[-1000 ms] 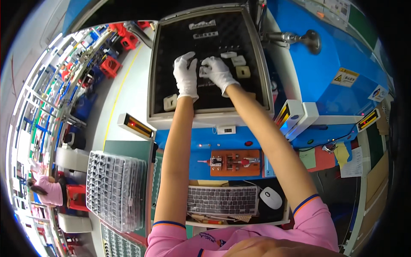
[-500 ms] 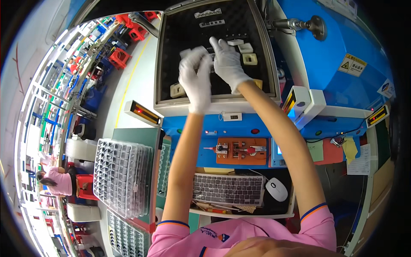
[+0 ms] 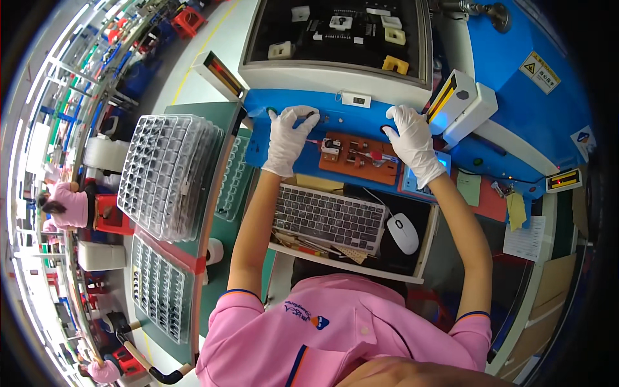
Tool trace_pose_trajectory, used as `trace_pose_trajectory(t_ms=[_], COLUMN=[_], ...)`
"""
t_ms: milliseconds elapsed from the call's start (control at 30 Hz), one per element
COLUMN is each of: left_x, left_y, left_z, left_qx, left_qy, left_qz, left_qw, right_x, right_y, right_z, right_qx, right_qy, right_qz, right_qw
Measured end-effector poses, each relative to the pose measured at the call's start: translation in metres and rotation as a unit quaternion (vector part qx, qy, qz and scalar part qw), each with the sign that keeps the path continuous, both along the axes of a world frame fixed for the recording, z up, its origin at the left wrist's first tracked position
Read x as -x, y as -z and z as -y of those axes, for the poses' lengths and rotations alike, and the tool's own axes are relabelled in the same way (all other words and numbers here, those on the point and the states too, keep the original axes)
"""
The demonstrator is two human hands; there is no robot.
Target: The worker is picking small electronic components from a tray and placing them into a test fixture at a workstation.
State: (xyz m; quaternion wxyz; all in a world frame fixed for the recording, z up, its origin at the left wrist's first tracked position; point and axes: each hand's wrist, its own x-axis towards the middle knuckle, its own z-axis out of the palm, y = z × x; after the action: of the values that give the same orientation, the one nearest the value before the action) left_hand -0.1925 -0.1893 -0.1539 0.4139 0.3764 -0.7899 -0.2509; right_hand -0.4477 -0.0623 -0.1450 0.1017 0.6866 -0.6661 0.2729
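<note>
My left hand (image 3: 289, 138), in a white glove, is at the blue front panel (image 3: 258, 138) of the machine. Its fingers are apart and bent, one near a green button (image 3: 271, 113); a small dark spot at another fingertip cannot be made out. My right hand (image 3: 413, 143), gloved too, lies at the panel's right side with fingers spread, the thumb beside a dark round spot. Between the hands sits an orange-brown fixture (image 3: 361, 161) with metal clamps. Beyond them, a framed black bed (image 3: 284, 35) carries white blocks (image 3: 341, 22) and yellow blocks (image 3: 395, 64).
A keyboard (image 3: 329, 216) and a white mouse (image 3: 403, 233) lie in a drawer before me. Stacked clear trays (image 3: 169, 174) stand on the left table. Striped sensor bars (image 3: 219, 74) flank the bed. A small blue device (image 3: 425, 180) sits right of the fixture. People work far left.
Both hands have left the black bed and come down to the blue panel, moving apart to either side of the fixture. The view has shifted, so the bed now appears higher.
</note>
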Motion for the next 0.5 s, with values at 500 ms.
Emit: trace_pose_trajectory(t_ms=[500], left_x=[-0.015], left_y=[-0.025], left_z=[-0.067], left_qx=[-0.173], left_qy=[-0.037], left_qz=[-0.202], left_qw=[0.963], right_x=[-0.058], right_y=[0.011], right_z=[-0.035], right_qx=[-0.06], right_qy=[-0.169], right_qz=[0.094], right_qw=[0.979])
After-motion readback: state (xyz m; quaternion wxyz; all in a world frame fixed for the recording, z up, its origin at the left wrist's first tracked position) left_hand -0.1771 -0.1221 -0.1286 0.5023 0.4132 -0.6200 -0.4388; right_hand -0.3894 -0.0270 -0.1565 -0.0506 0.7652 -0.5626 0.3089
